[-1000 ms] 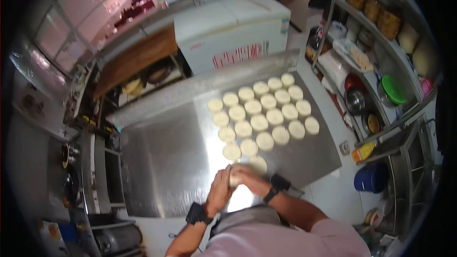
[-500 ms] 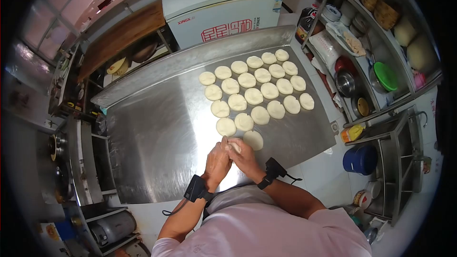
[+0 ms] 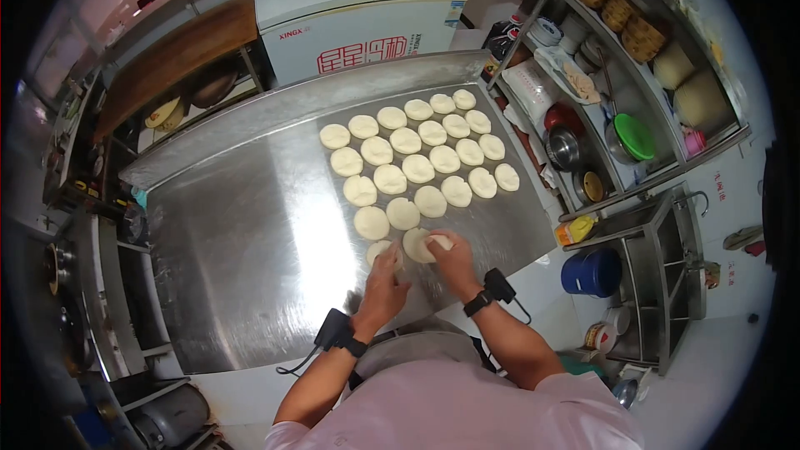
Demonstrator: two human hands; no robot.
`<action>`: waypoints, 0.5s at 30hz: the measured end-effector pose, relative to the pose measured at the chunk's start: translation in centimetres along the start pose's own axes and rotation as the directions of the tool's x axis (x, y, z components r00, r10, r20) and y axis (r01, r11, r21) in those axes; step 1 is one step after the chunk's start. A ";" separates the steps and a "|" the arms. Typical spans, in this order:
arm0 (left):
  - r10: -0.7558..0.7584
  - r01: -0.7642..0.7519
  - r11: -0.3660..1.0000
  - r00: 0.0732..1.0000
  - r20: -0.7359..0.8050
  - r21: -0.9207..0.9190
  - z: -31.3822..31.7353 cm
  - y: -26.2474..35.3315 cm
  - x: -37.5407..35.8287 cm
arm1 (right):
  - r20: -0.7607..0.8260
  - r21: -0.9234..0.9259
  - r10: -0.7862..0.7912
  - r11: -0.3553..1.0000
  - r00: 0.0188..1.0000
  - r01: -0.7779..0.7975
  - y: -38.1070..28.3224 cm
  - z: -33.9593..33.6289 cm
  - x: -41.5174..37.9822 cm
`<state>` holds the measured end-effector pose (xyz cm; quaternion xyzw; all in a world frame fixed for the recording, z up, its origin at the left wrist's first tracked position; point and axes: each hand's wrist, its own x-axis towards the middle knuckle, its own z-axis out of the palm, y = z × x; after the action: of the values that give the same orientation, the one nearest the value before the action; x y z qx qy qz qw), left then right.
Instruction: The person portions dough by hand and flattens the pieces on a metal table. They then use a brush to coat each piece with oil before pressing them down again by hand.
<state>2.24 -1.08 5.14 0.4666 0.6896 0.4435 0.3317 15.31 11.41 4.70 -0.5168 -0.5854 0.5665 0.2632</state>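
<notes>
A pale flattened dough round (image 3: 377, 253) lies at the near left end of the rows on the steel worktop (image 3: 225, 258). My left hand (image 3: 383, 293) is over its near edge, fingers stretched out and thumb apart. To its right is another dough round (image 3: 416, 245). My right hand (image 3: 455, 267) is at that round's right side, its fingers curled on pale dough (image 3: 442, 240); the fingers partly hide this dough. Beyond both hands, several more dough rounds (image 3: 403, 214) lie in rows, many with a dimpled or creased top.
A raised metal ledge (image 3: 300, 104) runs along the worktop's back, with a white chest freezer (image 3: 358, 25) behind it. Shelves with bowls, steamers and a green strainer (image 3: 635, 137) stand at the right. Below them are a yellow bottle (image 3: 576, 230) and a blue bucket (image 3: 592, 273).
My hands were together around a piece of dough and are now apart. A dough round now lies under my left fingers, and my right hand has moved right onto dough. The view has shifted.
</notes>
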 end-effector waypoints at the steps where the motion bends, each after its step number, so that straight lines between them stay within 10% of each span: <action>1: -0.023 0.023 1.000 1.000 -0.006 0.008 -0.1 -0.8 -0.5 | 0.003 -0.015 -0.001 1.000 1.000 0.001 0.6 -1.4 1.3; 3: -0.106 0.106 0.994 0.994 -0.011 -0.011 -0.3 -2.0 -2.1 | -0.065 -0.433 -0.242 0.881 0.968 0.191 2.2 -3.7 3.1; 6: 0.055 -0.037 0.988 0.991 -0.120 0.147 0.1 -4.3 -4.1 | 0.015 -0.512 -0.301 0.817 0.954 0.266 3.0 -4.3 5.2; 12: -0.060 0.094 0.977 0.983 -0.172 0.193 1.9 -3.1 -3.4 | 0.226 -0.103 -0.035 0.993 0.974 0.060 2.0 -3.7 4.9; 15: -0.102 0.125 0.987 0.974 -0.201 0.104 3.7 1.3 -0.1 | 0.279 -0.143 -0.207 0.956 0.937 0.254 1.8 -2.5 3.0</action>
<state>5.98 0.13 4.91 0.3991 0.7688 0.4269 0.2596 17.13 14.74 2.75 -0.3864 -0.7197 0.5404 0.2016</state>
